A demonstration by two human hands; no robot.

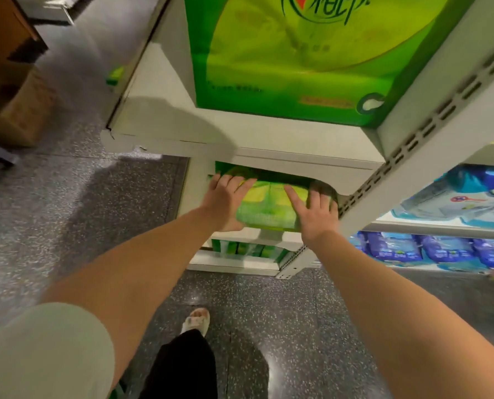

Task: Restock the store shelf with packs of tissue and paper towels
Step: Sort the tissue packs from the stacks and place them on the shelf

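Note:
A green pack of tissue (269, 207) sits half inside the middle level of a white store shelf (269, 139), under the upper shelf board. My left hand (225, 197) lies flat with straight fingers on the pack's left end. My right hand (315, 211) presses its right end, fingers spread and straight. A large green tissue pack (292, 53) stands on the shelf above. More green packs (248, 249) fill the lowest level.
Blue and white packs (441, 249) fill the neighbouring shelf bay on the right, behind a slotted white upright (413, 148). Cardboard boxes (15, 110) stand on the speckled floor at the left. My foot (197, 321) is on the floor below the shelf.

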